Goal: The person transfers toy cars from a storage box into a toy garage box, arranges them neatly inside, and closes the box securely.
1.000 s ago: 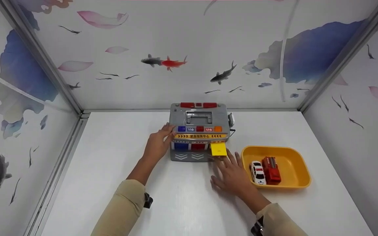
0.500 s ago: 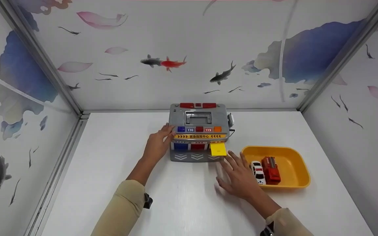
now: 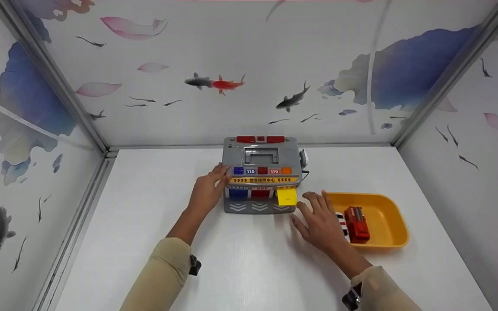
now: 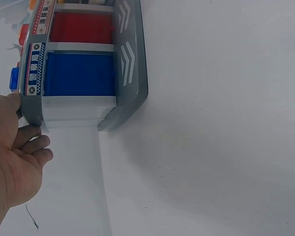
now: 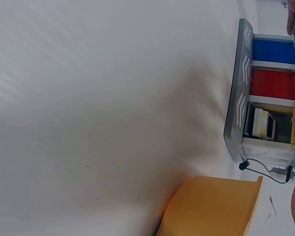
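Note:
A grey toy garage (image 3: pixel 260 172) stands against the back wall, with a blue door (image 4: pixel 79 73) and a red door (image 4: pixel 82 28) down. Its yellow door (image 3: pixel 286 197) is swung up and juts forward. In the right wrist view, a small white toy vehicle (image 5: pixel 263 124) sits inside that third bay. My left hand (image 3: pixel 208 190) grips the garage's left upper edge, thumb on the front corner, other fingers bent at the side. My right hand (image 3: pixel 320 222) holds nothing. Its fingers spread loosely between the yellow door and the orange-yellow tray (image 3: pixel 389 220), covering the tray's left part.
Inside the tray lie a red toy fire truck (image 3: pixel 357 224) and a white toy car (image 3: pixel 343 226), the latter partly hidden by my right hand. A toy handset with a black cord (image 5: pixel 265 169) hangs on the garage's right side. Patterned panels wall in the white table (image 3: pixel 231 268).
My right hand has drawn away from beneath the yellow door, moving right toward the tray, and now hides more of the white car. My left hand keeps its place on the garage.

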A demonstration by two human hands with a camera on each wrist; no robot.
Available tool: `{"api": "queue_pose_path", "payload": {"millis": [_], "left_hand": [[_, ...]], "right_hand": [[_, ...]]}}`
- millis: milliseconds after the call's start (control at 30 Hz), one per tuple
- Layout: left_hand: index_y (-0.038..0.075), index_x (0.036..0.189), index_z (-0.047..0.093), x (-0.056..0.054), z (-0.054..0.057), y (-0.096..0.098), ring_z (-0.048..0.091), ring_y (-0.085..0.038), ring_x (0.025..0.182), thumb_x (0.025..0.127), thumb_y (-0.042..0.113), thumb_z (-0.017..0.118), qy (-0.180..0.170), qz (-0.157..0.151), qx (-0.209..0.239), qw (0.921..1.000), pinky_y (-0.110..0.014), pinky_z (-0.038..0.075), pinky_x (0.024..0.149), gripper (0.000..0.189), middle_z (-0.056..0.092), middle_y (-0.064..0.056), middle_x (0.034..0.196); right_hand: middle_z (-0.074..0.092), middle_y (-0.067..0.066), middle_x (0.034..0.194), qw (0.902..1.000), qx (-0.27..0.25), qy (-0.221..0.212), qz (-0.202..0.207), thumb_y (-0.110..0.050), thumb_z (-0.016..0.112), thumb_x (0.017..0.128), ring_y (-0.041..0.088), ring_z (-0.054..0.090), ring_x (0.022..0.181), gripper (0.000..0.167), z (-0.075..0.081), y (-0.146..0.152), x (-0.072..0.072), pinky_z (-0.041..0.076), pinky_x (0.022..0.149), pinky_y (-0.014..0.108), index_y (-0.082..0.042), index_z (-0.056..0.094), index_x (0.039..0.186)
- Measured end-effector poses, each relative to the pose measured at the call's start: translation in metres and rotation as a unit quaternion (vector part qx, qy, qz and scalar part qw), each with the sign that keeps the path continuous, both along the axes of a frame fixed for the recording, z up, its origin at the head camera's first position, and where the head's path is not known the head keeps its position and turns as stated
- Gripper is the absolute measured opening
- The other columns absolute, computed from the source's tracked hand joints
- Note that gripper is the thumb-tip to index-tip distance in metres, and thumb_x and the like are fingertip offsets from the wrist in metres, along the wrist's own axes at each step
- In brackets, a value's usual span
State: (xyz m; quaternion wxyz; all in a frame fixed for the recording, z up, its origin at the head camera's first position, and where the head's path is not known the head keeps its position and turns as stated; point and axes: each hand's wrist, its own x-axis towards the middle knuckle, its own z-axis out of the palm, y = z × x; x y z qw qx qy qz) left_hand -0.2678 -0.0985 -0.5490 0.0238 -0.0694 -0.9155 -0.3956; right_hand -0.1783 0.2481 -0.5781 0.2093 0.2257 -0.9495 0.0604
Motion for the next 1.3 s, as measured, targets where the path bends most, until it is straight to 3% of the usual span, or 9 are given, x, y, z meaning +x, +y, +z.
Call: {"api": "queue_pose_path", "payload": {"millis": [167, 333, 567, 967, 1300], "left_hand": [[0.022, 0.159, 0.061, -0.001, -0.002, -0.001, 0.048, -0.03, 0.161, 0.115, 0.051, 0.056, 0.0, 0.0, -0.002, 1.0, -0.052, 0.039, 0.134, 0.054, 0.048, -0.008, 0.171], [0.02, 0.159, 0.061, -0.002, -0.002, -0.002, 0.05, -0.03, 0.16, 0.115, 0.048, 0.058, 0.005, -0.002, 0.0, 1.0, -0.052, 0.04, 0.133, 0.053, 0.05, -0.008, 0.169], [0.021, 0.16, 0.06, -0.002, -0.002, -0.002, 0.049, -0.03, 0.16, 0.115, 0.048, 0.058, -0.001, 0.0, -0.003, 1.0, -0.052, 0.04, 0.133, 0.053, 0.05, -0.008, 0.17], [0.023, 0.161, 0.059, -0.001, -0.003, -0.001, 0.047, -0.027, 0.162, 0.115, 0.05, 0.057, -0.005, 0.004, -0.001, 1.0, -0.051, 0.039, 0.134, 0.053, 0.047, -0.004, 0.172], [0.022, 0.159, 0.061, -0.001, -0.002, 0.0, 0.048, -0.028, 0.161, 0.114, 0.051, 0.057, -0.002, 0.005, -0.001, 1.0, -0.051, 0.04, 0.134, 0.054, 0.048, -0.005, 0.171]], "right_hand": [[0.06, 0.02, 0.154, 0.9996, -0.008, 0.025, 0.003, -0.042, 0.077, 0.104, 0.041, 0.058, 0.143, 0.049, 0.001, -0.001, -0.01, 0.041, 0.129, 0.07, -0.016, 0.067, 0.144], [0.054, 0.019, 0.164, 0.9996, -0.015, 0.024, 0.009, -0.038, 0.083, 0.101, 0.042, 0.054, 0.149, 0.063, 0.003, -0.005, -0.02, 0.038, 0.128, 0.074, -0.023, 0.059, 0.157], [0.041, 0.017, 0.175, 0.9999, 0.012, -0.011, 0.005, -0.047, 0.069, 0.109, 0.041, 0.043, 0.159, 0.064, 0.007, -0.012, -0.029, 0.031, 0.13, 0.078, -0.029, 0.048, 0.166], [0.022, 0.014, 0.185, 0.9965, 0.026, -0.073, -0.031, -0.059, 0.069, 0.105, 0.039, 0.03, 0.17, 0.081, 0.007, -0.019, -0.039, 0.024, 0.133, 0.078, -0.033, 0.035, 0.174], [0.027, 0.018, 0.182, 0.9972, 0.006, -0.062, -0.041, -0.053, 0.081, 0.1, 0.042, 0.033, 0.166, 0.087, 0.001, -0.027, -0.044, 0.031, 0.132, 0.076, -0.029, 0.037, 0.171]]}}
